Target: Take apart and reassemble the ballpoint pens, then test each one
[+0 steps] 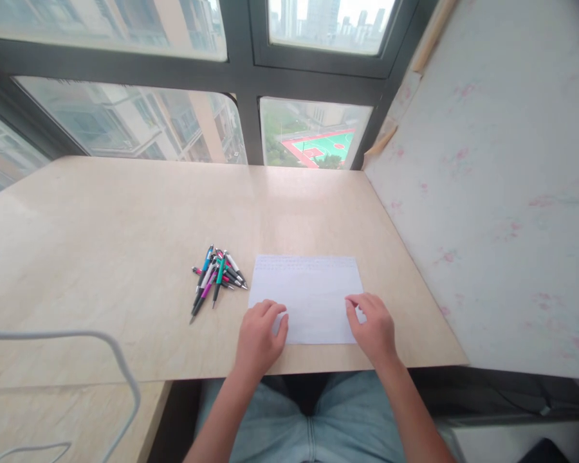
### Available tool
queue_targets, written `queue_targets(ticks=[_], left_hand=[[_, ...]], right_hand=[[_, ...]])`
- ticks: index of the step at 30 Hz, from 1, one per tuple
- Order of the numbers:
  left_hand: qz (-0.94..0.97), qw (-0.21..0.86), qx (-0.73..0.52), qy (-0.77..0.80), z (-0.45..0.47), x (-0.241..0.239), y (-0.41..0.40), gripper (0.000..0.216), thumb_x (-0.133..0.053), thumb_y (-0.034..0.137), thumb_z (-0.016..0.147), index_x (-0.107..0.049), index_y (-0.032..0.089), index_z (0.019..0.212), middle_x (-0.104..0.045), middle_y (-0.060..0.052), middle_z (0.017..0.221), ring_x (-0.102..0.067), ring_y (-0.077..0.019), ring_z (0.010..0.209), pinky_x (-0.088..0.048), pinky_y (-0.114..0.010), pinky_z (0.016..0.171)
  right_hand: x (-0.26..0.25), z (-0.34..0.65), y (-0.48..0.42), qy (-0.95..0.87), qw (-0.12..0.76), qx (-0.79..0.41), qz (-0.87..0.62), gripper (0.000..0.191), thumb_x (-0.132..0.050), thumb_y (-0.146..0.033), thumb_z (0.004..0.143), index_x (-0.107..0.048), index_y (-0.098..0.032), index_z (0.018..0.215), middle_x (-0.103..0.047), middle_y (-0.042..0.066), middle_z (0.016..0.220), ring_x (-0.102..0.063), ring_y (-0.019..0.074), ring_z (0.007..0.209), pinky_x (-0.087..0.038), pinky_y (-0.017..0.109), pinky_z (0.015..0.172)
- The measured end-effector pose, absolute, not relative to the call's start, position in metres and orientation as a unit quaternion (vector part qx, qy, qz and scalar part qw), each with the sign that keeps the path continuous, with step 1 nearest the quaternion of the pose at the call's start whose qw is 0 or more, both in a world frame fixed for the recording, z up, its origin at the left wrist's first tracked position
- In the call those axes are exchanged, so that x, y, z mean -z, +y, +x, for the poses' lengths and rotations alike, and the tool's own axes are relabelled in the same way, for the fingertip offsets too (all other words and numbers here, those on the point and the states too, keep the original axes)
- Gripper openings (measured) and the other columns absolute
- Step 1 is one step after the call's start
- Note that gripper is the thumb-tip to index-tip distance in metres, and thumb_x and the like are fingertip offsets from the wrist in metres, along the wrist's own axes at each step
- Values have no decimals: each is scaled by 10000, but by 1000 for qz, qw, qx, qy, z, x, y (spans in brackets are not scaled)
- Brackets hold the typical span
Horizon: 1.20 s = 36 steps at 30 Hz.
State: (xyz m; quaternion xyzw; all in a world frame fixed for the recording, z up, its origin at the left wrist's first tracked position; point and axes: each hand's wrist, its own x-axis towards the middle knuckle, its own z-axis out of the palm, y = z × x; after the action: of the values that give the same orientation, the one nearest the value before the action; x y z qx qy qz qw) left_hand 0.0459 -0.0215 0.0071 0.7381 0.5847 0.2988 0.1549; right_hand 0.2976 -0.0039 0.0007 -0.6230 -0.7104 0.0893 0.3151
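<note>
A white sheet of paper [313, 302] lies flat on the wooden desktop, with rows of small writing along its far edge. My left hand [263, 334] rests over the sheet's left side, thumb and fingers apart in a loose curve and nothing between them. Over the right edge sits my right hand [374, 325], its fingers bent and the thumb a little away from them, holding nothing. Left of the paper is a loose pile of several pens [217, 276], with blue, green, purple, pink and white barrels and black grips.
The desktop [125, 218] runs back to a dark-framed window [251, 83]. A wall with flowered paper [487, 193] bounds the right side. A pale cable [120, 360] loops at the lower left. My legs in jeans [309, 431] are below the front edge.
</note>
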Motion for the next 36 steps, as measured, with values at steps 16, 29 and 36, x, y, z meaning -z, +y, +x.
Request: queue_targets(ticks=[16,29,36], left_hand=[[769,105,-197,599,55,-4,-13,126,-474,235,918,-580,219,984,-610,-60,933,-575,-234,887,-419,-367,793],[768,103,-223,592,54,-3,-15,125,-482,215,906,-593,215,965,-620,-60,917,-585,-229,877,-426,-357,781],[767,100,-238,587,52,0,-15,129,-476,201,908,-593,213,962,-625,-59,919,-590,-225,880,-431,-353,786]], right_hand=[[34,328,3,-683,333,-29,-650,106,-530,-179,847,-630,-183,880,-602,97,958,-517,252,928,-445,399,855],[38,332,5,-666,379,-60,-640,130,-519,-156,815,-642,-186,844,-627,88,923,-529,241,911,-450,381,838],[39,331,7,-663,384,-59,-639,133,-512,-144,802,-635,-187,827,-628,87,909,-531,242,904,-448,380,836]])
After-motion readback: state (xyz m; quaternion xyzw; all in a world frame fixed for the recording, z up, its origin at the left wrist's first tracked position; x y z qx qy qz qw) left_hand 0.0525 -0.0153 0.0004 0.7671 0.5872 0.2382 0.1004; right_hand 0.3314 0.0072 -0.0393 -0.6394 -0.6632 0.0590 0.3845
